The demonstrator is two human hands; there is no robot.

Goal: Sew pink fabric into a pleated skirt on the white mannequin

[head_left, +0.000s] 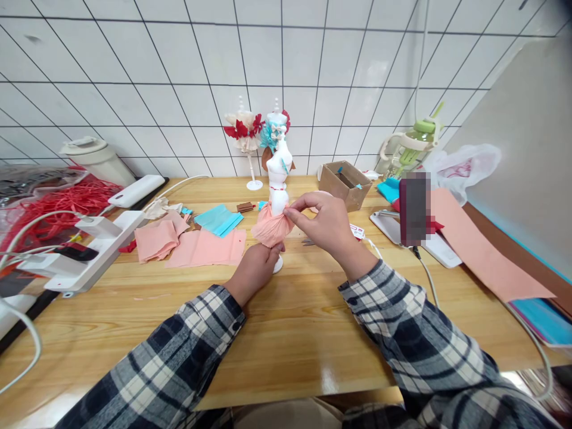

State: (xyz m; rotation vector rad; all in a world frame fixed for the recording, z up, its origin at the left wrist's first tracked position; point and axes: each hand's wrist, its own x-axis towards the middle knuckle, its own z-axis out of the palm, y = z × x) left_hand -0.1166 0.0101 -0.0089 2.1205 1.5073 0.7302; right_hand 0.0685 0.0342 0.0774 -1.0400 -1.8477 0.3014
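A small white dress-form mannequin (277,170) stands upright on a round base in front of me. Gathered pink crepe paper (270,226) wraps around its lower part like a puffed skirt. Beneath the paper, my left hand (257,265) is closed around the stand below the form, its fingers partly hidden. My right hand (324,223) pinches the upper right edge of the pink paper between thumb and index finger. Flat pink crepe paper pieces (208,249) and a folded blue sheet (218,220) lie to the left of the mannequin.
Two decorated mannequins (248,134) stand by the tiled wall. A cardboard box (345,183), a green-lidded bottle (413,146) and a phone (413,208) on a stand are to the right. A power strip (96,253) with cables and red shredded paper (67,199) occupy the left.
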